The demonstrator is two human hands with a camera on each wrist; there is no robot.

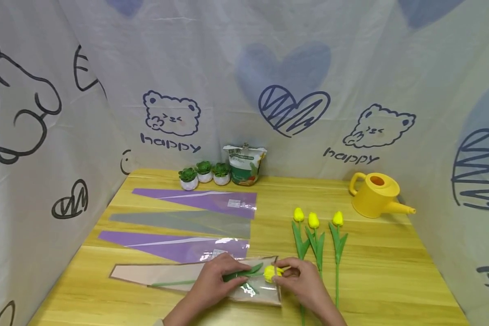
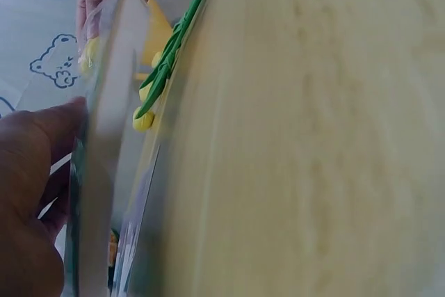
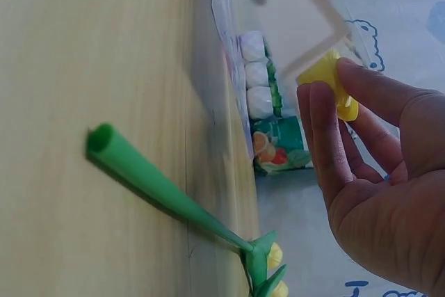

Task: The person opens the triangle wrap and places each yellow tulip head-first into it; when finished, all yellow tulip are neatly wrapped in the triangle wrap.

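A clear bouquet sleeve with a brown border (image 1: pixel 146 271) lies along the table's front, its wide end to the right. Inside it runs a tulip, its green stem (image 1: pixel 173 283) toward the narrow end and its yellow head (image 1: pixel 270 273) at the wide mouth. My left hand (image 1: pixel 218 278) pinches the sleeve around the tulip's leaves, thumb and forefinger on either side. With thumb and fingertips, my right hand (image 1: pixel 303 278) pinches the yellow head by the mouth's edge; the right wrist view shows this yellow bloom (image 3: pixel 323 74) between the fingers.
Three loose yellow tulips (image 1: pixel 313 220) lie to the right. Purple sleeves (image 1: pixel 199 199) and a grey sleeve (image 1: pixel 212 222) are spread behind the left hand. Potted succulents (image 1: pixel 204 170) and a white-green bag (image 1: pixel 245 165) stand at the back, a yellow watering can (image 1: pixel 372 197) at back right.
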